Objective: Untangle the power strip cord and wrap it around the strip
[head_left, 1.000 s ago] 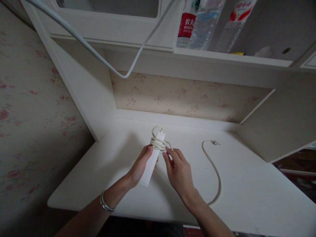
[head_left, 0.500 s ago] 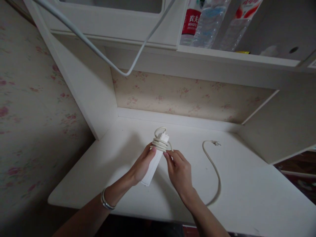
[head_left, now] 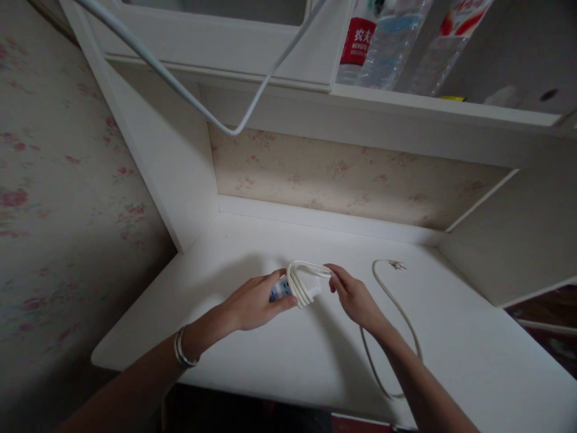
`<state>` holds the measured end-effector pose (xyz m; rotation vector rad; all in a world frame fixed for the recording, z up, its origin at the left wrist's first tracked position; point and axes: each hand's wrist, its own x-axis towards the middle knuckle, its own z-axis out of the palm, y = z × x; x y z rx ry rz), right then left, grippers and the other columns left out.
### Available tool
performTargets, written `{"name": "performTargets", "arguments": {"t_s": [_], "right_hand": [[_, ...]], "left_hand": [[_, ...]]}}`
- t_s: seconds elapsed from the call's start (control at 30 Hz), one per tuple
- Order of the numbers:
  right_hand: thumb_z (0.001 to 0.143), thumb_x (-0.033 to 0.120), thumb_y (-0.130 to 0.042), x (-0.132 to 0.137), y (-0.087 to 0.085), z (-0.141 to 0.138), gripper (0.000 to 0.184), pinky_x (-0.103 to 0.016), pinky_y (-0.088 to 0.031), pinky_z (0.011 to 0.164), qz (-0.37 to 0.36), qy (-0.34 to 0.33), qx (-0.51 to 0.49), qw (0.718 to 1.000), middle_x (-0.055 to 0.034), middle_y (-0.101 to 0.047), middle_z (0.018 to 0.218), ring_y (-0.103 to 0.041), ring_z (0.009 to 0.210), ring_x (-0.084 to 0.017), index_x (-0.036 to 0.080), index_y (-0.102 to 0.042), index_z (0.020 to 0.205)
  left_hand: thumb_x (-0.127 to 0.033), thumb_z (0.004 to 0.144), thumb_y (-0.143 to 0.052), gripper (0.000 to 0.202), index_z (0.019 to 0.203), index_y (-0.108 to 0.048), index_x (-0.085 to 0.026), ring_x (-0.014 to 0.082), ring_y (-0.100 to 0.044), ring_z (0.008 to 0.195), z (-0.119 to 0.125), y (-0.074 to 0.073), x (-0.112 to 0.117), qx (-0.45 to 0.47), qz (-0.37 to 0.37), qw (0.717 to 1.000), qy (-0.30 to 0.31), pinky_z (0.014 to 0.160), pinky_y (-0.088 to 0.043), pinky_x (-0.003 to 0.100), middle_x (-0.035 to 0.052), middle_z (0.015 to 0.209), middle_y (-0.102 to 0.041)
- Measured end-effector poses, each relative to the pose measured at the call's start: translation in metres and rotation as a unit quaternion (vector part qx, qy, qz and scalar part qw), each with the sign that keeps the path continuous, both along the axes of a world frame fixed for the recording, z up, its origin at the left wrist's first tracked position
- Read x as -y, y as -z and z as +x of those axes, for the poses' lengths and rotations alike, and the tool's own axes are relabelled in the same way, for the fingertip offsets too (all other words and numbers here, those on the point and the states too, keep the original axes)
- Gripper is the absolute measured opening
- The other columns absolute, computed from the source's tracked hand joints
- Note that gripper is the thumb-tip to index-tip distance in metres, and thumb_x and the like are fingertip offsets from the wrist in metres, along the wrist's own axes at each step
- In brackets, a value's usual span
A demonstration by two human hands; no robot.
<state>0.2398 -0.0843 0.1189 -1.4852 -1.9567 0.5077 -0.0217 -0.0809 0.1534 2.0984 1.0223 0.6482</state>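
Note:
My left hand point(head_left: 259, 299) grips a white power strip point(head_left: 280, 290) whose blue socket face shows between thumb and fingers. Several loops of its cream cord point(head_left: 298, 287) are wound round the strip's far end. To the right, my right hand point(head_left: 354, 294) pinches the cord and holds it out from the strip. From that hand the loose length drops to the desk in a curve. It ends in a plug point(head_left: 397, 264) lying at the right. Both hands are above the white desk point(head_left: 216, 343).
A thick white cable point(head_left: 232, 131) hangs in a V in front of the upper cabinet. Plastic bottles point(head_left: 392, 42) stand on the open shelf point(head_left: 442, 108) at upper right. Side panels bound the desk left and right, and flowered wallpaper point(head_left: 315, 168) covers the back.
The power strip has turned from upright to nearly sideways, and its blue socket face now shows. My right hand has moved right with the cord, drawing it away from the strip.

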Motion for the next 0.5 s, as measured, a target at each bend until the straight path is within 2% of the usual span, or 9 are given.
{"name": "performTargets", "arguments": {"t_s": [0.1,0.2,0.37,0.5], "right_hand": [[0.089,0.021,-0.038,-0.008,0.012,0.003,0.032,-0.031,-0.049,0.079,0.024,-0.054,0.03,0.998,-0.007,-0.068,0.094,-0.063,0.085,-0.018,0.019,-0.061,0.111],[0.081,0.013,-0.043,-0.009,0.027,-0.01,0.032,-0.036,-0.05,0.084,0.052,-0.106,0.051,0.992,-0.0091,-0.069,0.097,-0.063,0.092,-0.021,0.019,-0.065,0.104],[0.079,0.016,-0.045,-0.001,0.041,-0.022,0.03,-0.037,-0.051,0.081,0.071,-0.052,0.059,0.994,-0.0096,-0.07,0.095,-0.063,0.089,-0.023,0.02,-0.065,0.102],[0.082,0.023,-0.045,0.0,0.03,-0.017,0.03,-0.034,-0.052,0.076,0.042,-0.036,0.015,0.998,-0.0091,-0.07,0.088,-0.065,0.08,-0.021,0.017,-0.063,0.105]], "left_hand": [[-0.052,0.082,-0.055,0.053,0.128,-0.05,-0.025,0.0284,-0.061,0.101,0.007,-0.01,0.003,0.004,0.018,0.999,0.037,0.084,-0.043,0.034,0.0083,0.116,-0.065],[-0.054,0.078,-0.059,0.057,0.125,-0.051,-0.024,0.0298,-0.062,0.097,0.015,-0.016,0.003,0.001,0.038,0.999,0.022,0.08,-0.043,0.033,0.0097,0.114,-0.065],[-0.06,0.076,-0.058,0.059,0.122,-0.052,-0.023,0.0293,-0.064,0.086,0.019,-0.018,0.003,-0.042,0.052,0.998,0.007,0.07,-0.042,0.032,0.0104,0.105,-0.067],[-0.063,0.066,-0.066,0.071,0.123,-0.051,-0.022,0.03,-0.064,0.086,0.021,-0.014,0.007,-0.031,0.062,0.998,-0.001,0.07,-0.042,0.033,0.0105,0.104,-0.066]]}}
